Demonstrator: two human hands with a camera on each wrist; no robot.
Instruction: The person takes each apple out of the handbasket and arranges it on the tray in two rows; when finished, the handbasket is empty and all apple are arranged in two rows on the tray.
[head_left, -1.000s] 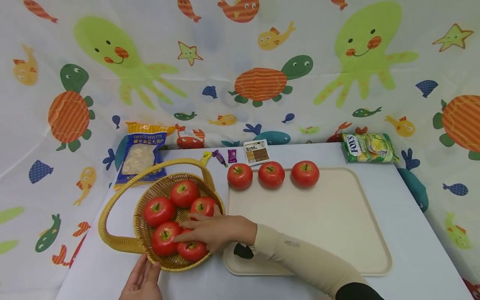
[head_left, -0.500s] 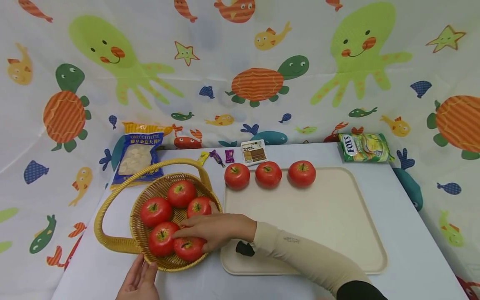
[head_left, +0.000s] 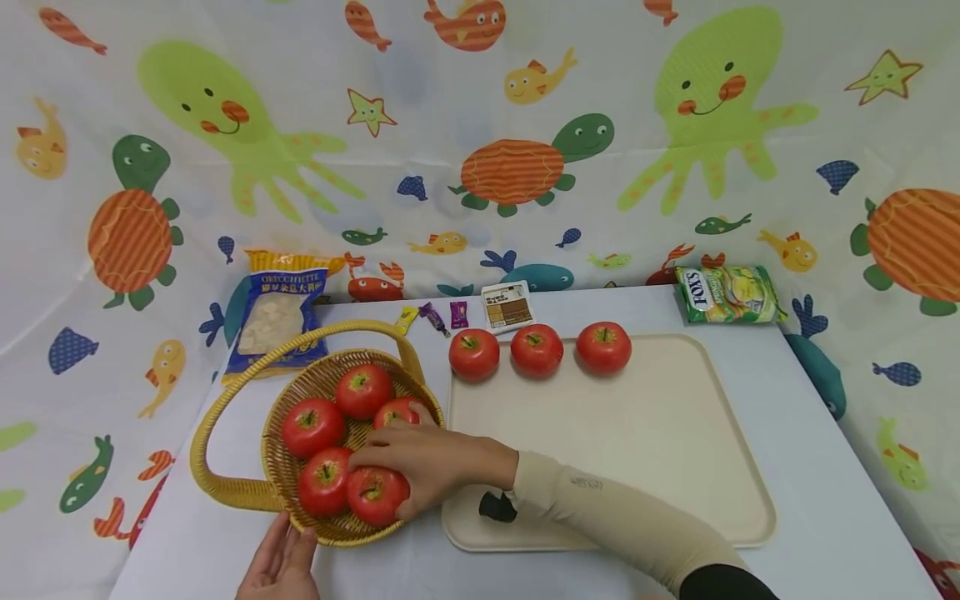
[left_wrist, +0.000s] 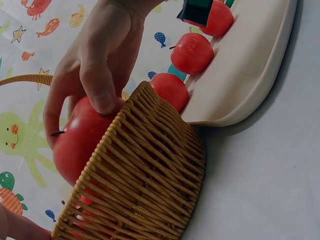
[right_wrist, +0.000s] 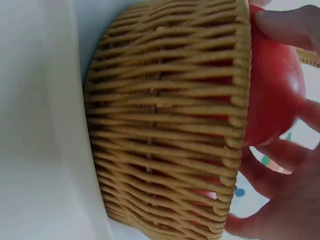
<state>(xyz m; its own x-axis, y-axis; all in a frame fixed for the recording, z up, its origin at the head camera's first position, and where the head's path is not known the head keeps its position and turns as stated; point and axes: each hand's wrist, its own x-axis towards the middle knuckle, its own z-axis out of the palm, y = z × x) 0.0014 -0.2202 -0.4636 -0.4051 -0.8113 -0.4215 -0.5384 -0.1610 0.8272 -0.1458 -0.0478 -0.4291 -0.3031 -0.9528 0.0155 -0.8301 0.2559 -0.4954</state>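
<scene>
Low and left of the middle I see my right hand (head_left: 435, 462) curled around a smooth round red apple (head_left: 375, 496) in the round woven yellow basket (head_left: 247, 492). My left hand (head_left: 279, 567) rests flat against the basket's near rim, fingers straight. Both sit on a white table (head_left: 825, 467), beside a flat cream tray (head_left: 637, 442).

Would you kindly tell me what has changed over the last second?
The right hand has closed around the nearest apple and begun lifting it slightly from the basket. The left hand still rests by the basket's rim; three apples remain on the tray.
</scene>
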